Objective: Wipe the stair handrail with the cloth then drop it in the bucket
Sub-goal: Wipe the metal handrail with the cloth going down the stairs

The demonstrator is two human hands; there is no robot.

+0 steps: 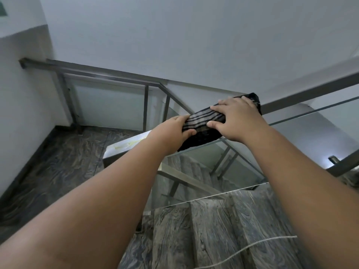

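Cloth [204,125], dark with pale stripes, lies folded over the handrail [310,90] near its lower bend, hanging down on the near side against the top of the glass panel [291,144]. The right hand [240,121] presses flat on top with fingers spread and thumb tucked under the edge, likely to pin it to the rail for wiping. The left hand [171,131] pinches the lower end, seemingly keeping it taut. Below are grey marbled stairs [223,230] and a landing [58,152] with white walls [174,35]. No bucket is in view.
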